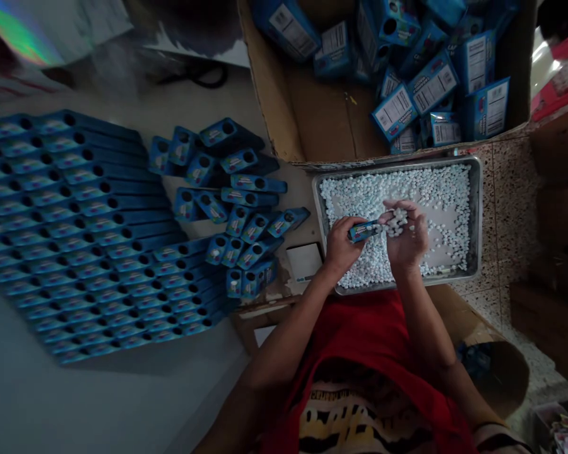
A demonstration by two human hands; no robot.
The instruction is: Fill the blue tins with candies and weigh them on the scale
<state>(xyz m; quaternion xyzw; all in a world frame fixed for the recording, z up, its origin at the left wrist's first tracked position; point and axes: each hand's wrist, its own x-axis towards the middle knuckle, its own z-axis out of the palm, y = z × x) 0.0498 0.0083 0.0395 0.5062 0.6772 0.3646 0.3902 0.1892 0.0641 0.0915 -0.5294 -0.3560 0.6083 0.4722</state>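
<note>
My left hand (pixel 344 247) grips a small blue box (pixel 361 231), tilted so that its hole end points toward my other palm. In my cupped right hand (pixel 409 243) lies a heap of small white candies (pixel 396 222), close against the end of the box. Both hands are over a metal tray (pixel 476 221) filled with loose white and pale-blue candies (pixel 355 192). Part of the tray's bottom shows through near its middle and right. Whether candies are passing into the box at this instant, I cannot tell.
A large cardboard box (pixel 307 113) beyond the tray holds many blue boxes (pixel 433 82). To the left stand rows of blue boxes (pixel 99 208) with round holes, and a looser group (pixel 246 195). A white square piece (pixel 304 261) lies beside the tray. Black scissors (pixel 213 77) lie farther back.
</note>
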